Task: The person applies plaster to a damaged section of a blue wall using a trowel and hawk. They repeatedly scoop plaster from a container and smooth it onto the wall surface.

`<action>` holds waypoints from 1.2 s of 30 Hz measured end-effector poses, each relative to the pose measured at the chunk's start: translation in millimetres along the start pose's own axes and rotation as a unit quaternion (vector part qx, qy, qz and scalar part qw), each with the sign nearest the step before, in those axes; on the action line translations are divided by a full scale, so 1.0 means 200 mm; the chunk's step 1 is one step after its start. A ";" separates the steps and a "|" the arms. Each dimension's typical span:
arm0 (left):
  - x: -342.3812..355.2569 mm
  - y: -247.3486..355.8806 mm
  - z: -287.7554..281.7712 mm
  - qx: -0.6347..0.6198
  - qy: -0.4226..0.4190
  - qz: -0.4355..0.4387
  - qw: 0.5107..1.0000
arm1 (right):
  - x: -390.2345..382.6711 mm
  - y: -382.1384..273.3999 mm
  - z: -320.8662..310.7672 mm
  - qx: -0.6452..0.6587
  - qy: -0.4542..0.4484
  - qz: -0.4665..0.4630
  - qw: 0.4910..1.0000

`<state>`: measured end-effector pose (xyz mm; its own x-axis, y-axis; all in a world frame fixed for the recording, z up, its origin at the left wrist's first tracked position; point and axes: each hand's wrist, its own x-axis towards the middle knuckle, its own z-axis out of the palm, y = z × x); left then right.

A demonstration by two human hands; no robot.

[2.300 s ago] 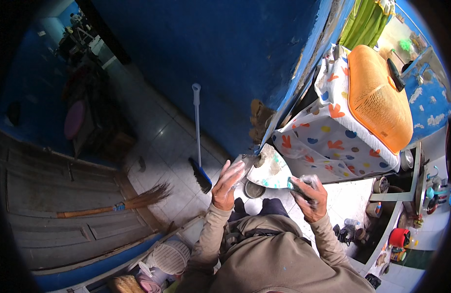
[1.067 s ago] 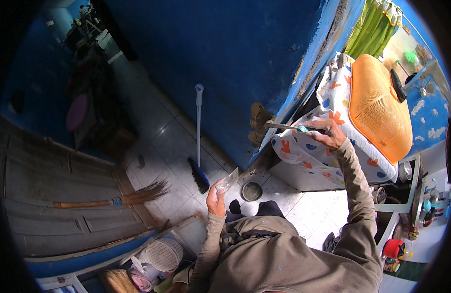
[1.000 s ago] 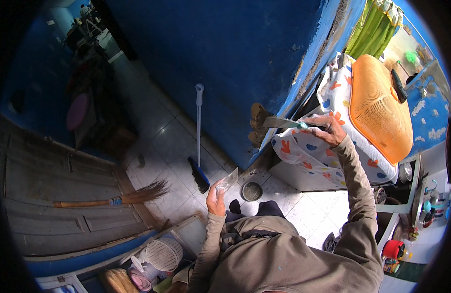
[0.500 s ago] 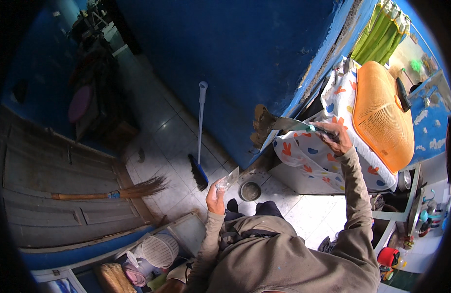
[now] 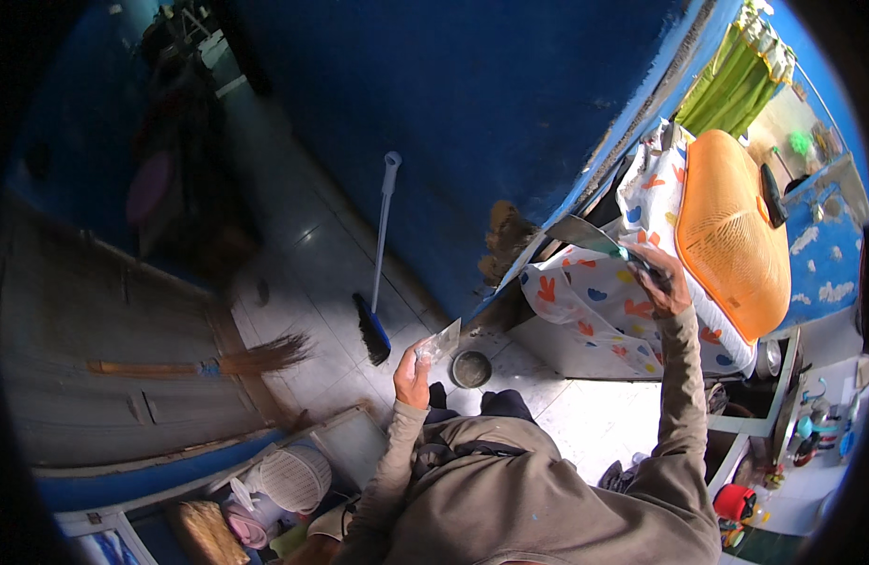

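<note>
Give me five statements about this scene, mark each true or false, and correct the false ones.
1. The right hand holds a wide-bladed scraper. True.
2. The left hand is empty. False: the left hand holds a thin flat plate.
3. A round bowl stands on the tiled floor. True.
4. The orange mesh cover lies on the floor. False: the orange mesh cover rests on the patterned white cloth.
5. The blue-headed broom is to the left of the bowl. True.
</note>
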<state>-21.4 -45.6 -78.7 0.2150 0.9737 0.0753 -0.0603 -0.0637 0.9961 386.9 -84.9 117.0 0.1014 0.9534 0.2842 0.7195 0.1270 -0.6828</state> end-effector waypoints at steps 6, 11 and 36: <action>0.01 0.02 0.01 0.019 0.006 -0.006 1.000 | -0.15 -0.13 0.13 0.040 0.005 0.018 0.999; 0.00 0.04 0.01 0.001 0.005 0.001 1.000 | -0.15 -0.16 0.23 0.021 0.016 -0.017 1.000; -0.02 -0.07 -0.03 -0.023 0.028 -0.007 0.999 | -0.10 -0.43 0.23 -0.106 0.154 -0.072 0.980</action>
<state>-26.7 -46.6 -92.4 0.1616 0.9852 0.0570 -0.1033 -0.0405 0.9938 291.1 -101.4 139.2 0.1671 0.7982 0.5787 0.8648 0.1632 -0.4748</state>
